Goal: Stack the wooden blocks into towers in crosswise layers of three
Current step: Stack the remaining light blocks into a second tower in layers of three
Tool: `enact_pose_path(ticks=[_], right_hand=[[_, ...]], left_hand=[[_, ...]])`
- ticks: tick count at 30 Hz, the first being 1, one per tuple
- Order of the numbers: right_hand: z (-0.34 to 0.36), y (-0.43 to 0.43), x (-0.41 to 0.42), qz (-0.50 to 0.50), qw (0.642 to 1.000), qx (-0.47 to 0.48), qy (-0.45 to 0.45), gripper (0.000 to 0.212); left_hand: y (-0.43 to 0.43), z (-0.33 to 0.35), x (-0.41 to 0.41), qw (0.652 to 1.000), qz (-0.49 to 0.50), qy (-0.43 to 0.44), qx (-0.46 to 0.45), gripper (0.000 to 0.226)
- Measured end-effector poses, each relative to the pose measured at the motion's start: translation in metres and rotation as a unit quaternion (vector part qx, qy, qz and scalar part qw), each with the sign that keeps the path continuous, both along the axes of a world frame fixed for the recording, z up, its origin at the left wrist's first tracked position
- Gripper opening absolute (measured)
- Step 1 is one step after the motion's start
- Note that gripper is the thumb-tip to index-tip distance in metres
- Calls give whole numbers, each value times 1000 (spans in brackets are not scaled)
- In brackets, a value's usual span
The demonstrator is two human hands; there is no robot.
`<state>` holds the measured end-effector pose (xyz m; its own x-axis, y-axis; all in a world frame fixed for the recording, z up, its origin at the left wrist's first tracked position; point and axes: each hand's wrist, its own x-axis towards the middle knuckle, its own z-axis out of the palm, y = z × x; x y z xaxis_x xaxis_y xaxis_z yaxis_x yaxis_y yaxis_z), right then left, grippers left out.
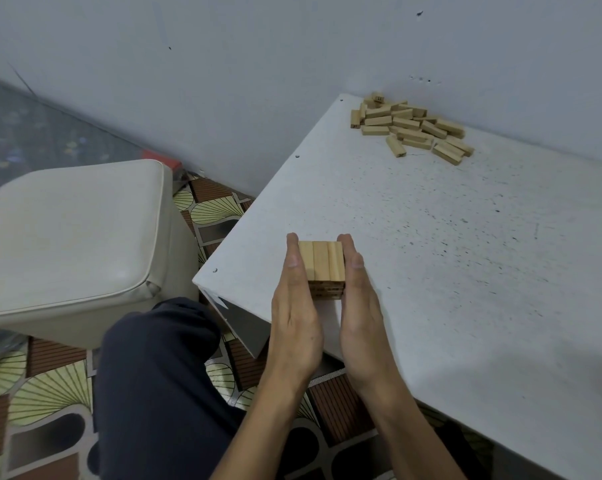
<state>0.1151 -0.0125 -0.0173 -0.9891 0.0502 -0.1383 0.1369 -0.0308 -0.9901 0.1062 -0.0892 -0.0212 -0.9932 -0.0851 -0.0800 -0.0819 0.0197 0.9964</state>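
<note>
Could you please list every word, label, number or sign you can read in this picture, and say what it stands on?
No text can be read anywhere in this view.
Loose pile of blocks: dark marks on a few end faces, too small to read.
Tower: no print shows on its top face.
Table: only dark specks, no writing.

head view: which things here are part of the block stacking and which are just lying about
Part of the job:
block tower, top layer of three, pressed between the flat left hand and right hand
loose pile of blocks at the white table's far corner

Just lying about:
cream cushioned stool left of the table
red object on the floor by the wall
</note>
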Motion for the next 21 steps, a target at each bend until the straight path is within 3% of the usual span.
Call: enact_pose_path(ticks=[9, 12, 15, 21], right_hand=[[7, 29, -11, -14, 997, 61, 53, 62], [12, 63, -25, 67, 984, 140, 91, 74], [19, 83, -36, 177, 946, 254, 92, 91], [26, 82, -47, 240, 923, 287, 95, 94]], left_hand=[[-23, 2, -10, 998, -2, 56, -12, 65], [-53, 5, -23, 990, -78, 79, -83, 82], [-75, 10, -36, 959, -190, 95, -187, 99], [-79, 15, -47, 932, -244, 105, -249, 104]])
